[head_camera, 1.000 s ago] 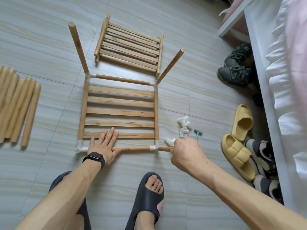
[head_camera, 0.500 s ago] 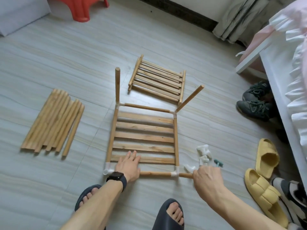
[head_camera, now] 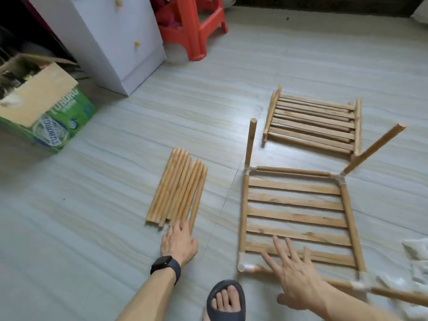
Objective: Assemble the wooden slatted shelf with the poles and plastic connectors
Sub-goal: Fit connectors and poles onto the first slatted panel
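Wooden poles (head_camera: pixel 177 188) lie side by side in a flat pile, left of the shelf; the left hand (head_camera: pixel 178 243) rests on their near ends, its fingers fairly straight and not yet curled round any pole; a black watch (head_camera: pixel 165 266) sits on that wrist; I think the step in hand is fetching the next pole. To the right, the shelf (head_camera: pixel 294 216) lies flat on the floor, its slats inside a frame joined by white plastic connectors (head_camera: pixel 244 266) at the corners; two upright poles (head_camera: pixel 250 142) stick up from the far corners, the right one leaning; the near left corner has none yet, so that looks like the spot for the new one. The right hand (head_camera: pixel 294 276) is spread wide over the near slats, fingers straight, holding nothing; I cannot tell if it presses down or only hovers. Next, the left hand must close on one pole, lift it clear of the others, and push its end straight into the corner connector.

Grey tiles make the floor (head_camera: pixel 104 228); along the far side stand a green box (head_camera: pixel 44 112), a white cabinet (head_camera: pixel 104 38) and a red stool (head_camera: pixel 192 26); a second slatted panel (head_camera: pixel 312 123) lies beyond the shelf.
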Tool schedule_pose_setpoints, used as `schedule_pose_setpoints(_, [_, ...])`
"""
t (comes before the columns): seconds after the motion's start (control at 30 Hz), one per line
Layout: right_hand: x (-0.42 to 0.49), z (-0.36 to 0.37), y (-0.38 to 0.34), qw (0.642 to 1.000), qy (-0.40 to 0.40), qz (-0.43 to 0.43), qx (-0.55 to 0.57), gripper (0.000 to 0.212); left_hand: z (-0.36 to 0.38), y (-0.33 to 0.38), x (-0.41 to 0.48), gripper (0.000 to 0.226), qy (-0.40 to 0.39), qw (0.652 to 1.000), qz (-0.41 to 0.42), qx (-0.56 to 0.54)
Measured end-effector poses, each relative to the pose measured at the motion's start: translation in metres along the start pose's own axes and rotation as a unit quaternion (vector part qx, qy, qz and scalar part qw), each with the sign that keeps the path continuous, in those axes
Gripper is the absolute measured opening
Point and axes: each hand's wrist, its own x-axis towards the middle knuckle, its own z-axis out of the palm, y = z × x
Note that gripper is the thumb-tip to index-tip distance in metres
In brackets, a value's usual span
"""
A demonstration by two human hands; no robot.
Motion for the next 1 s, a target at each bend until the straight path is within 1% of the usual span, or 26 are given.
schedule_pose_setpoints(0.07, [0.018, 0.008, 0.0, 1.0, 0.001, 0.016, 0.01, 0.108, -0.004, -0.006, 0.01, 0.043, -0.005, 1.0, -0.009, 0.024])
schedule_pose_setpoints(0.13, [0.033, 0.011, 0.004, 0.999, 0.043, 0.004, 0.022, 0.124, -0.005, -0.006, 0.017, 0.039, 0.006, 0.999, -0.006, 0.036])
schedule_pose_setpoints(0.17, [0.038, 0.014, 0.008, 0.998, 0.052, 0.014, 0.038, 0.131, -0.005, -0.005, 0.021, 0.038, 0.016, 0.999, -0.003, 0.041])
schedule_pose_setpoints(0.2, [0.047, 0.027, 0.012, 0.997, 0.065, 0.02, 0.042, 0.131, -0.004, -0.003, 0.025, 0.038, 0.026, 0.999, -0.002, 0.048])
schedule_pose_setpoints(0.23, [0.052, 0.033, 0.012, 0.994, 0.09, 0.027, 0.054, 0.126, -0.003, -0.001, 0.029, 0.038, 0.033, 0.998, -0.002, 0.054])
schedule_pose_setpoints(0.3, [0.049, 0.017, 0.013, 0.993, 0.101, 0.001, 0.055, 0.112, 0.0, 0.005, 0.035, 0.038, 0.036, 0.998, -0.012, 0.057])
schedule_pose_setpoints(0.33, [0.053, 0.017, 0.015, 0.987, 0.136, 0.001, 0.085, 0.102, 0.002, 0.008, 0.038, 0.038, 0.035, 0.998, -0.018, 0.055])
schedule_pose_setpoints(0.37, [0.052, 0.017, 0.016, 0.993, 0.096, 0.002, 0.073, 0.093, 0.004, 0.011, 0.04, 0.036, 0.036, 0.998, -0.023, 0.056])
schedule_pose_setpoints(0.4, [0.051, 0.014, 0.017, 0.995, 0.074, 0.005, 0.073, 0.088, 0.006, 0.013, 0.042, 0.034, 0.042, 0.997, -0.027, 0.054])
schedule_pose_setpoints(0.47, [0.051, 0.01, 0.016, 0.995, 0.068, 0.016, 0.075, 0.085, 0.008, 0.017, 0.043, 0.029, 0.057, 0.997, -0.039, 0.027])
schedule_pose_setpoints(0.53, [0.052, 0.004, 0.013, 0.994, 0.048, 0.021, 0.098, 0.08, 0.007, 0.018, 0.039, 0.026, 0.077, 0.995, -0.055, -0.04])
schedule_pose_setpoints(0.57, [0.051, -0.001, 0.01, 0.992, 0.039, 0.023, 0.117, 0.08, 0.008, 0.017, 0.035, 0.028, 0.085, 0.992, -0.049, -0.075])
schedule_pose_setpoints(0.6, [0.049, -0.005, 0.007, 0.987, 0.045, 0.03, 0.152, 0.084, 0.011, 0.016, 0.03, 0.03, 0.092, 0.991, -0.023, -0.097])
schedule_pose_setpoints(0.63, [0.048, -0.011, 0.003, 0.972, 0.065, 0.047, 0.219, 0.092, 0.015, 0.014, 0.023, 0.031, 0.103, 0.988, 0.018, -0.114])
schedule_pose_setpoints(0.67, [0.046, -0.02, 0.0, 0.941, 0.093, 0.066, 0.32, 0.099, 0.019, 0.013, 0.016, 0.03, 0.12, 0.981, 0.067, -0.135])
schedule_pose_setpoints(0.7, [0.041, -0.029, -0.002, 0.889, 0.111, 0.078, 0.438, 0.101, 0.021, 0.014, 0.008, 0.026, 0.138, 0.972, 0.116, -0.151])
schedule_pose_setpoints(0.73, [0.035, -0.039, -0.004, 0.821, 0.116, 0.076, 0.554, 0.096, 0.023, 0.015, 0.001, 0.022, 0.152, 0.963, 0.159, -0.157])
schedule_pose_setpoints(0.77, [0.03, -0.046, -0.005, 0.741, 0.106, 0.066, 0.66, 0.086, 0.026, 0.018, -0.005, 0.019, 0.165, 0.953, 0.202, -0.154])
schedule_pose_setpoints(0.8, [0.024, -0.051, -0.004, 0.662, 0.098, 0.053, 0.741, 0.074, 0.028, 0.022, -0.011, 0.017, 0.18, 0.942, 0.244, -0.144])
schedule_pose_setpoints(0.83, [0.017, -0.056, -0.004, 0.605, 0.106, 0.042, 0.788, 0.061, 0.029, 0.027, -0.014, 0.017, 0.197, 0.93, 0.281, -0.13])
schedule_pose_setpoints(0.87, [0.011, -0.059, -0.002, 0.582, 0.131, 0.039, 0.802, 0.05, 0.028, 0.032, -0.017, 0.018, 0.209, 0.921, 0.308, -0.117])
schedule_pose_setpoints(0.9, [0.005, -0.06, -0.001, 0.578, 0.16, 0.042, 0.799, 0.042, 0.026, 0.037, -0.02, 0.02, 0.205, 0.919, 0.32, -0.108])
schedule_pose_setpoints(0.93, [-0.002, -0.06, 0.0, 0.587, 0.188, 0.048, 0.786, 0.037, 0.024, 0.041, -0.021, 0.027, 0.179, 0.925, 0.32, -0.101])
schedule_pose_setpoints(1.0, [-0.016, -0.057, 0.002, 0.619, 0.234, 0.057, 0.747, 0.032, 0.025, 0.044, -0.018, 0.051, 0.088, 0.944, 0.312, -0.058])
